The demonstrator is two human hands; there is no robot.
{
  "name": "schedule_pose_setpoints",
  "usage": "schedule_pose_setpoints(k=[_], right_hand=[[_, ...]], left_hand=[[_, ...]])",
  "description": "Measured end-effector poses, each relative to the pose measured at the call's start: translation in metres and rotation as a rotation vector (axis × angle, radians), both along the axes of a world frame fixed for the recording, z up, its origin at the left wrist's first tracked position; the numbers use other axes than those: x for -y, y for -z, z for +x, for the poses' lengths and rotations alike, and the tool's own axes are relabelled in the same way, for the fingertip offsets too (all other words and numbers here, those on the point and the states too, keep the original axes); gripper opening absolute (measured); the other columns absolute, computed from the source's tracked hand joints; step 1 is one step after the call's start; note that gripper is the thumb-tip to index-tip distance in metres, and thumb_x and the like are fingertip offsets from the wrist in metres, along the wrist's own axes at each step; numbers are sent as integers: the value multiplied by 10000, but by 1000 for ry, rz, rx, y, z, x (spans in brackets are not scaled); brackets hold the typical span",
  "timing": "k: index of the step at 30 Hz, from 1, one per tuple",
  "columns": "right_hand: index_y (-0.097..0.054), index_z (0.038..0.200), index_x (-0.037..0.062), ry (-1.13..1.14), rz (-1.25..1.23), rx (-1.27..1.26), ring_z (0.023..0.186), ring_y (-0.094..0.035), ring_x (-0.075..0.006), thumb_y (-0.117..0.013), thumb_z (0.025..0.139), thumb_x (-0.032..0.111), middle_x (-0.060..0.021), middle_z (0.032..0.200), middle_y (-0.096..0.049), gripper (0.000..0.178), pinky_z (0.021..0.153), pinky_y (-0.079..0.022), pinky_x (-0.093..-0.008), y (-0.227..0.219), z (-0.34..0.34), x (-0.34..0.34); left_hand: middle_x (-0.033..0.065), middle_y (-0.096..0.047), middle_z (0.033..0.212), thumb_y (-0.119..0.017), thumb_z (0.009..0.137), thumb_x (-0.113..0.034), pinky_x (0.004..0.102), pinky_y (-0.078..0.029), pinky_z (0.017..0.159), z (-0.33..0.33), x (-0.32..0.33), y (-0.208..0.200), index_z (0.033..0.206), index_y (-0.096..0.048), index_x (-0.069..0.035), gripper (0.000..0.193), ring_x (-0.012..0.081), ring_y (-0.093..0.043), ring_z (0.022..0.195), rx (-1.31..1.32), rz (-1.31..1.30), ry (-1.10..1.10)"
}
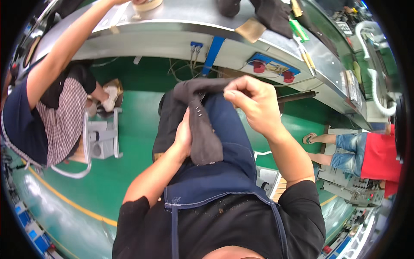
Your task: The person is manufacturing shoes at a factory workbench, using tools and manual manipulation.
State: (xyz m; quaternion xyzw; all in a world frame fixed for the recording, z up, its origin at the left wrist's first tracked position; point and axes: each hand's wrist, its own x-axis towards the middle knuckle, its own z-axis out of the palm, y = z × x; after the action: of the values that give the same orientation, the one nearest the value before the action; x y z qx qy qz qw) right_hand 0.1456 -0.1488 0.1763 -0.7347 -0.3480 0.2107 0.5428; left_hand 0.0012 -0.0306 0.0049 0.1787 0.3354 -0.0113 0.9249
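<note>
Over my lap lies a dark grey cloth garment piece [206,140], with a narrow strip-like part turned toward me. A few short white marks, like stitches or pins, show on that strip. My left hand [184,134] is closed on the strip's left side, its fingers partly hidden behind the fabric. Raised at the strip's far right end, my right hand [254,103] has thumb and fingertips pinched together. Whatever sits in that pinch is too small to make out. Beneath the cloth is my blue apron [235,134].
Ahead runs a metal-topped workbench [189,21] with dark cloth pieces [271,17] and a tan patch [251,30] on it. Red sockets [258,67] and cables are on its front. A seated co-worker [26,121] is at left; a person in red [379,157] is at right.
</note>
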Motion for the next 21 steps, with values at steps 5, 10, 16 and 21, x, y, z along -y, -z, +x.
schedule_pose_setpoints(k=[5,10,16,21], right_hand=[[-729,970,6,-34,100,-357,821,-570,-50,-807,953,114,24,914,-681,134,737,-467,-221,28,-35,26],[-737,986,-4,-33,52,-345,794,-619,-63,-770,980,148,-3,868,-707,155,728,-520,-252,41,-42,30],[-735,997,-8,-83,-24,-271,826,-631,-76,-770,977,151,-17,892,-711,164,768,-520,-269,38,-42,24],[-727,999,-17,-118,-52,-240,860,-637,-86,-761,979,135,-25,910,-702,156,788,-525,-279,38,-41,21]], left_hand=[[151,-683,941,-396,1124,-444,415,-620,728,6,8,-5,1270,-534,-51,442,284,-716,798,53,185,-1],[39,-718,1088,-357,1144,-512,356,-587,874,5,11,-7,1218,-679,-89,536,166,-687,966,85,137,-8],[78,-718,1195,-317,1151,-511,381,-576,992,5,14,-20,1277,-666,-66,580,190,-695,1092,68,202,-23],[68,-652,1242,-422,1134,-438,388,-579,976,4,11,-24,1373,-565,-103,435,198,-659,1121,38,177,-19]])
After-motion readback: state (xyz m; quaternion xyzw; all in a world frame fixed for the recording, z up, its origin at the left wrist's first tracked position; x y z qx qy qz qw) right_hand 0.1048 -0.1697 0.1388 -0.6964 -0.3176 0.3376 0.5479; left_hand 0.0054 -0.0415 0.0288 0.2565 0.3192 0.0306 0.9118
